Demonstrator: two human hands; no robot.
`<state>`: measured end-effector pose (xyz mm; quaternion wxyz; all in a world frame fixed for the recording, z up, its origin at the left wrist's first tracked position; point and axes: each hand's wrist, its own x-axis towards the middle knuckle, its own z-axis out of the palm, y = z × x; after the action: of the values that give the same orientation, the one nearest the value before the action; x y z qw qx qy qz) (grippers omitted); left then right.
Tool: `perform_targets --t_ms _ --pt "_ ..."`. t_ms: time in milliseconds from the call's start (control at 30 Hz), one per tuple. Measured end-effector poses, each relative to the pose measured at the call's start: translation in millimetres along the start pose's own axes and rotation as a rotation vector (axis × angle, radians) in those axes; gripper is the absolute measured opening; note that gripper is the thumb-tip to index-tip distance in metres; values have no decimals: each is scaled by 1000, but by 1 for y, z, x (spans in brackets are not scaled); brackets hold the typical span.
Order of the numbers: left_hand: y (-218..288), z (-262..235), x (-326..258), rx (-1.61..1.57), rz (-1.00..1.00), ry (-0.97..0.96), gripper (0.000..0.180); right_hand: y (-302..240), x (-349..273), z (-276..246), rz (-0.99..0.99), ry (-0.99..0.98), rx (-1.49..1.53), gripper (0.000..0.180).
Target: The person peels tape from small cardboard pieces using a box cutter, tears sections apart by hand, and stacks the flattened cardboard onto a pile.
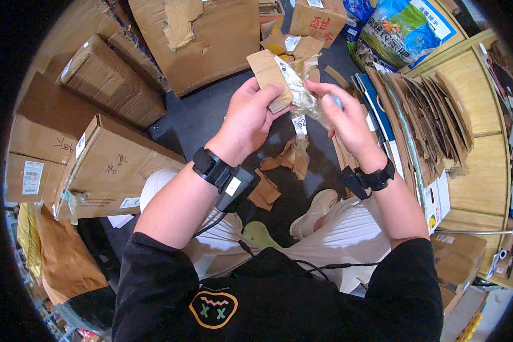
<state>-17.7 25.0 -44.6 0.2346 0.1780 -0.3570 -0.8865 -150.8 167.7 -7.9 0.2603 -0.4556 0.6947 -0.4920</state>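
Note:
My left hand (248, 118) is closed around a small brown cardboard box (263, 67), its thumb lying along the near side. A white printed label and crumpled clear packing tape (309, 104) hang off the box's right side. My right hand (352, 124) grips the loose tape, fingers bent and index finger against it. Something small and light blue (337, 102) shows by the right thumb, mostly hidden in the hand, so its kind is unclear. Below the hands dangles a white tag (299, 125). Torn cardboard scraps (293, 158) lie on the dark floor underneath.
Large cardboard boxes (117, 165) crowd the left, and a taller box (211, 40) stands ahead. Flattened cardboard sheets (422, 119) lean in a stack at right, before a wooden panel (487, 142). Printed plastic sacks (396, 34) sit at the far right.

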Motion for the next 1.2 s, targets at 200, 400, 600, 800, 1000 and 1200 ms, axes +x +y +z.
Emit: perform_targets --t_ms 200,400,600,800,1000,1200 --pt "-8 9 -5 96 122 -64 30 3 0 11 -73 272 -521 54" --pt "-11 8 -10 176 151 -123 31 4 3 4 149 118 -407 50" --pt "-16 13 -12 86 112 -131 37 21 4 -2 41 122 -309 39" --pt "-16 10 -5 515 55 -90 35 15 0 10 -108 116 -429 27" --pt "0 7 2 577 -76 99 26 -1 -3 7 -126 54 -525 23" --pt "14 -22 18 514 -78 223 28 -10 -13 -8 -160 -41 -592 19"
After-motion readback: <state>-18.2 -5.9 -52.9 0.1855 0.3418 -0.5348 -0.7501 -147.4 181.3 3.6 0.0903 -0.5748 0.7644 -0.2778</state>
